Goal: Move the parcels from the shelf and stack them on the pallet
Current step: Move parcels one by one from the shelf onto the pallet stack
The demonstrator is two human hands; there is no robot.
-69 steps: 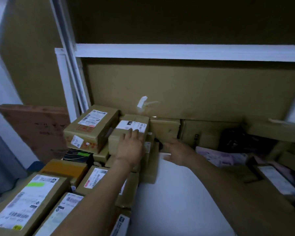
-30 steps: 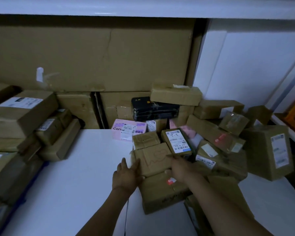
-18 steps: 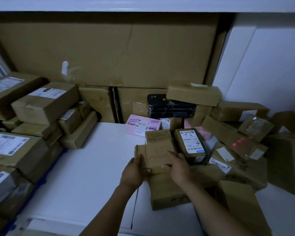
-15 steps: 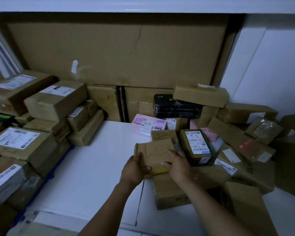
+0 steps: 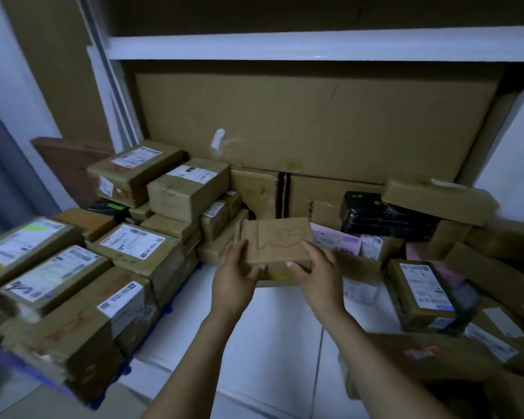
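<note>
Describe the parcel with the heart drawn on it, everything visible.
The heart parcel is a small flat brown cardboard box, wrapped in clear-looking tape, with a red heartbeat line and heart drawn on top. It is lifted, roughly level, above the white shelf surface. The left hand grips its left near corner, the right hand its right near corner.

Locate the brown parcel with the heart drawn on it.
In the head view, the heart-marked parcel sits at centre, held between the left hand and right hand, above the white shelf surface.
</note>
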